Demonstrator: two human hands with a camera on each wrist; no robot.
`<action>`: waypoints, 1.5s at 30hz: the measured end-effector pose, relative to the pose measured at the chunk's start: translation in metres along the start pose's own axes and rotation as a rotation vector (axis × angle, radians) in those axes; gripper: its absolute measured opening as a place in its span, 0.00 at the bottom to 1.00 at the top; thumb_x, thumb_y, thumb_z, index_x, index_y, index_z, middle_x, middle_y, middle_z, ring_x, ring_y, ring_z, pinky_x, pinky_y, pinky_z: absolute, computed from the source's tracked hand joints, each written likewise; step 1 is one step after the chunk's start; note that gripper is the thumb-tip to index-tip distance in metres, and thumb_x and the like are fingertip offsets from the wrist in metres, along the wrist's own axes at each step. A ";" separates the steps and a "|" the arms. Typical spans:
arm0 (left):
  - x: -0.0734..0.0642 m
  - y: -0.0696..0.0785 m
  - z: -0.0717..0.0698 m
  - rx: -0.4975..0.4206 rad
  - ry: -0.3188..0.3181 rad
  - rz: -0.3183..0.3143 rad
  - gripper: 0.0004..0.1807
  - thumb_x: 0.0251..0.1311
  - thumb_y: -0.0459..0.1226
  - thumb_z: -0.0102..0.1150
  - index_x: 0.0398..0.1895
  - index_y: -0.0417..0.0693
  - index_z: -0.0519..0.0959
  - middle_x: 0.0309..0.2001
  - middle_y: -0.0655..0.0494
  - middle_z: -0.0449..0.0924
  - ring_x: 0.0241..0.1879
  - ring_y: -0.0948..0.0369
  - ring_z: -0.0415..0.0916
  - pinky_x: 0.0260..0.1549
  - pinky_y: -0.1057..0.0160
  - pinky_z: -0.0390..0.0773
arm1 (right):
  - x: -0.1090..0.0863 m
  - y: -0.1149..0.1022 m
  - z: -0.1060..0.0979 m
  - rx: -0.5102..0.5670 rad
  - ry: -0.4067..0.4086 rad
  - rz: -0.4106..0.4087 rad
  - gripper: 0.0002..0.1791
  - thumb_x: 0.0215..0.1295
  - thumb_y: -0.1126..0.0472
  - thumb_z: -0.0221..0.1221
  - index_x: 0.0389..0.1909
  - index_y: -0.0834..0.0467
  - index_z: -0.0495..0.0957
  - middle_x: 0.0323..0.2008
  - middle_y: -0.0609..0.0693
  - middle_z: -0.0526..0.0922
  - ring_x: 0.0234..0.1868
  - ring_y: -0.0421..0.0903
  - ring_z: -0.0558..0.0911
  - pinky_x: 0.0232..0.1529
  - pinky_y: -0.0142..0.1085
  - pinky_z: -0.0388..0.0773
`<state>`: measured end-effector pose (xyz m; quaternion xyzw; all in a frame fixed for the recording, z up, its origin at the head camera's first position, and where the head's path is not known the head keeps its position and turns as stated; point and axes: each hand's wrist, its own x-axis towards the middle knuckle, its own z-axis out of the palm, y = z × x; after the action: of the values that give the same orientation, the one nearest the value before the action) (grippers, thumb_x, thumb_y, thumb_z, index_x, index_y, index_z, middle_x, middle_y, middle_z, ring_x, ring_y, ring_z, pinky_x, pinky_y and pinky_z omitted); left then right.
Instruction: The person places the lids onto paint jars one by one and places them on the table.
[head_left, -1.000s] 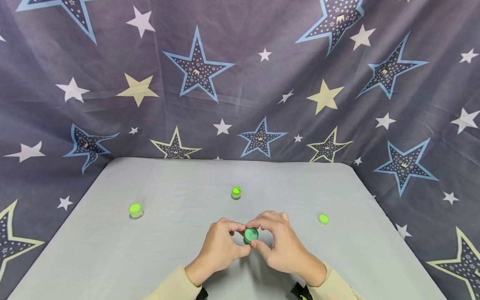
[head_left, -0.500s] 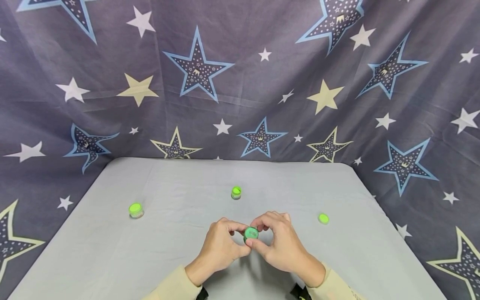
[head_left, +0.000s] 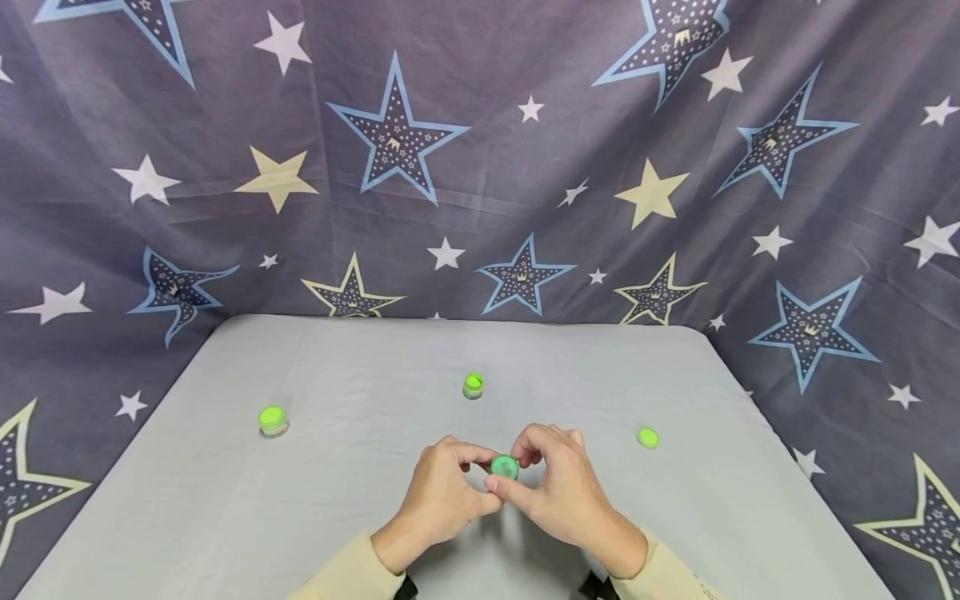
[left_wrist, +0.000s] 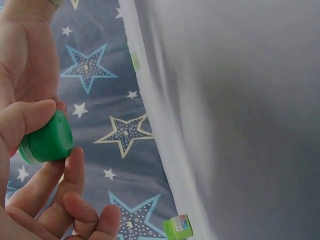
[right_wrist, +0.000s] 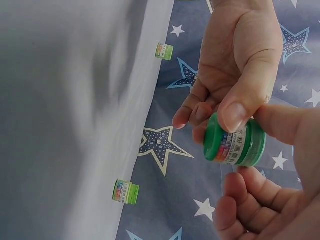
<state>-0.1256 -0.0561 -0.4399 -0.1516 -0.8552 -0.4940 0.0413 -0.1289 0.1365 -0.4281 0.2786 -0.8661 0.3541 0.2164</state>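
On the pale table [head_left: 360, 358], I count two lime jars [head_left: 273, 422] [head_left: 473, 386] and one lime disc [head_left: 648, 437], perhaps a lid. One green jar [head_left: 505, 467] is between my fingers: my left hand [head_left: 438, 492] pinches it lower, and my right hand [head_left: 558, 490] pinches its upper end with the thumb.

My head view comes through bright and even, with soft shadows on the table [head_left: 360, 375] at 6 o'clock from the left hand [head_left: 442, 492] and right hand [head_left: 558, 492]. Both wrist views reach me dimmer and greyer, the table crossed by hazy dark bands. I get fairly sharp print on the held jar [right_wrist: 234, 144] from the right wrist; the left's small jar [left_wrist: 178, 227] at 5 o'clock looks soft.
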 end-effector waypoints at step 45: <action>0.002 -0.003 -0.001 0.018 0.001 0.024 0.15 0.45 0.37 0.81 0.37 0.62 0.91 0.31 0.75 0.82 0.42 0.56 0.78 0.42 0.61 0.76 | 0.002 -0.001 -0.007 0.045 -0.102 -0.062 0.17 0.51 0.60 0.78 0.40 0.46 0.83 0.34 0.33 0.80 0.38 0.34 0.75 0.44 0.38 0.59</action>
<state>-0.1280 -0.0576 -0.4416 -0.1614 -0.8576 -0.4859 0.0492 -0.1285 0.1403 -0.4210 0.3278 -0.8589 0.3517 0.1765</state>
